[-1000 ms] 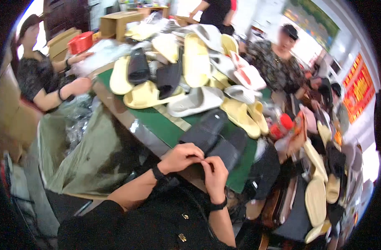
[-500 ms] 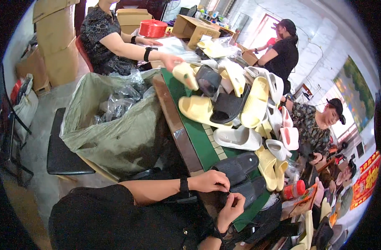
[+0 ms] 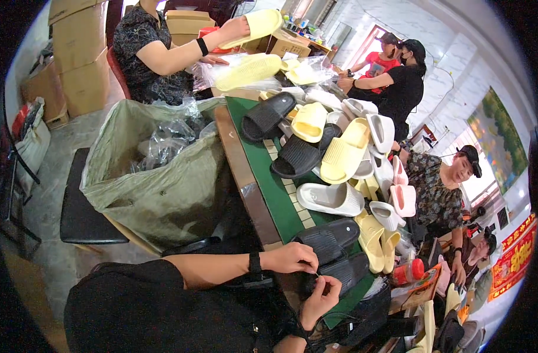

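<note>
My left hand (image 3: 289,257) is closed in a pinch at the near edge of the green-topped table. Just below it, my right hand (image 3: 319,299) pinches too, its fingertips almost meeting those of the left. Something thin and tiny shows between them, too small to name. Right beside my fingers lie two black slide slippers, a farther one (image 3: 331,237) and a nearer one (image 3: 346,272). Dark material sits under my fingertips, and I cannot tell what it is. Beyond the black pair are a light grey slipper (image 3: 331,199) and a pair of pale yellow slippers (image 3: 372,244).
A heap of yellow, black, white and pink slippers covers the table's far part. Left of the table stands a large green sack (image 3: 157,197) holding plastic bags, beside a black stool (image 3: 89,203). A red-lidded jar (image 3: 409,272) is at right. Several co-workers are around the table.
The co-worker at the far left has raised a yellow slipper, and another lies on the plastic before them. Slippers at the heap's far end have shifted. My hands stay nearly in place, still pinching.
</note>
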